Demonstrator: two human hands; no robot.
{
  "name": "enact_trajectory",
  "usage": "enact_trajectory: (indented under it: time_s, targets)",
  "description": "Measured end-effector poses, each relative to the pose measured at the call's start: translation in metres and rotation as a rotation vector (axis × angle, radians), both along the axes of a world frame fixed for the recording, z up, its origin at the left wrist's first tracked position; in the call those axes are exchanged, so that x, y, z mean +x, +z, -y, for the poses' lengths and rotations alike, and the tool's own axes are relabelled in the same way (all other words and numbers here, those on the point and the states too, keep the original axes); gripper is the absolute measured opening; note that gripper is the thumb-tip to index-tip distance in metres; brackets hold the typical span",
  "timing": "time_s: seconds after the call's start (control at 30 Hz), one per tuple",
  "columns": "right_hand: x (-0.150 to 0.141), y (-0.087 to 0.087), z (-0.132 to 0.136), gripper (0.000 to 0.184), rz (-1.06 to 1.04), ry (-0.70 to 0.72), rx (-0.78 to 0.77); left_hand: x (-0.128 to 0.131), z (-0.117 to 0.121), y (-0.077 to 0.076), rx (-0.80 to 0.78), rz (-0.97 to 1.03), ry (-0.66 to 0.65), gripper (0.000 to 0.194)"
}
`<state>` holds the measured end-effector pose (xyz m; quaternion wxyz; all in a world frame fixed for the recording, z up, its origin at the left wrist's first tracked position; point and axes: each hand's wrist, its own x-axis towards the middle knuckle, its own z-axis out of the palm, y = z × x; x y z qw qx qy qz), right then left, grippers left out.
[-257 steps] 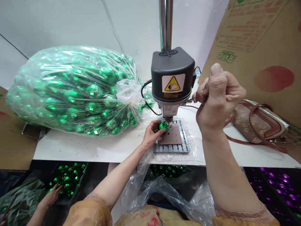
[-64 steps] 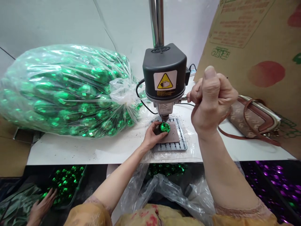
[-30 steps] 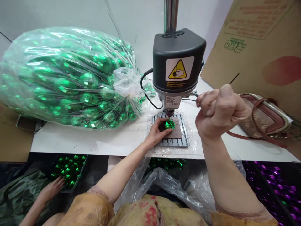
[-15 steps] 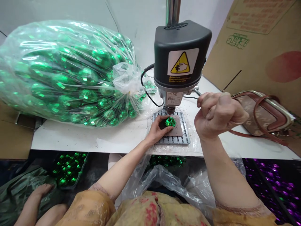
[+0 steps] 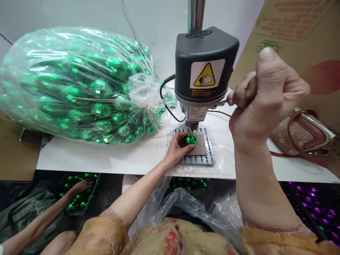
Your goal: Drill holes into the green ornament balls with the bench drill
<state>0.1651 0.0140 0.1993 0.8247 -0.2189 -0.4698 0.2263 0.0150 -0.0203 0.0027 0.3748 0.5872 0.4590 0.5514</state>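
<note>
Lifting our right hand [image 5: 268, 101] higher than a moment ago, closed round the lever [image 5: 222, 102], we seem to be easing off the drill press [image 5: 207, 46] to its left, the green ball [image 5: 191, 139] pinched between thumb and finger of our left hand [image 5: 176, 148].

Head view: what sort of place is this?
Likely a small workshop or factory workstation: a drill press with a hand-warning label, a big clear bag of shiny green balls beside it, and a tub of similar green pieces at lower left.
</note>
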Motion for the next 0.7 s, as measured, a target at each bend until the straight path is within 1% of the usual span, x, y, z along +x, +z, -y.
enact_trajectory:
  time_s: [0.07, 0.13, 0.2, 0.27, 0.3, 0.33, 0.37, 0.4, 0.43, 0.47, 0.5, 0.53, 0.57, 0.6, 0.67, 0.7]
  targets:
    - [0.001, 0.002, -0.001, 0.048, 0.022, 0.01, -0.008, -0.003, 0.014, 0.005, 0.132, -0.128, 0.028, 0.04]
    - [0.001, 0.0, -0.001, 0.048, 0.032, 0.011, 0.003, -0.006, 0.035, 0.009, 0.32, -0.357, -0.02, 0.031]
    - [0.001, -0.004, -0.001, 0.048, 0.024, 0.013, 0.026, -0.008, 0.061, 0.007, 0.538, -0.638, -0.155, 0.027]
    - [0.001, -0.006, -0.002, 0.048, 0.009, 0.01, 0.046, -0.007, 0.088, 0.001, 0.733, -0.903, -0.332, 0.024]
    - [0.0, -0.006, -0.003, 0.048, 0.001, 0.01, 0.053, -0.006, 0.099, -0.004, 0.798, -1.007, -0.419, 0.025]
    - [0.0, -0.006, -0.004, 0.048, -0.005, 0.009, 0.061, -0.005, 0.107, -0.009, 0.825, -1.079, -0.493, 0.026]
    - [0.0, -0.005, -0.004, 0.048, -0.012, 0.007, 0.069, -0.005, 0.112, -0.013, 0.813, -1.1, -0.548, 0.028]
    - [0.0, -0.005, -0.004, 0.049, -0.02, 0.006, 0.073, -0.007, 0.113, -0.016, 0.773, -1.063, -0.575, 0.028]
    - [0.0, -0.004, -0.004, 0.051, -0.029, 0.009, 0.073, -0.009, 0.109, -0.018, 0.717, -0.973, -0.562, 0.026]
    - [0.0, -0.003, -0.004, 0.053, -0.041, 0.014, 0.068, -0.014, 0.1, -0.018, 0.641, -0.859, -0.507, 0.025]
    - [0.0, -0.002, -0.003, 0.054, -0.047, 0.021, 0.055, -0.02, 0.085, -0.015, 0.559, -0.745, -0.415, 0.023]
    - [0.0, -0.002, -0.003, 0.054, -0.049, 0.026, 0.044, -0.028, 0.066, -0.011, 0.482, -0.645, -0.297, 0.022]
    - [0.0, -0.002, -0.003, 0.053, -0.047, 0.028, 0.036, -0.037, 0.041, -0.005, 0.396, -0.59, -0.152, 0.023]
    - [0.0, -0.003, -0.003, 0.051, -0.04, 0.027, 0.037, -0.046, 0.013, 0.003, 0.305, -0.592, -0.029, 0.023]
    - [0.0, -0.004, -0.002, 0.048, -0.024, 0.021, 0.05, -0.063, -0.046, 0.019, 0.191, -0.626, 0.149, 0.02]
    - [0.0, -0.005, -0.002, 0.048, -0.021, 0.02, 0.055, -0.069, -0.075, 0.026, 0.171, -0.614, 0.207, 0.019]
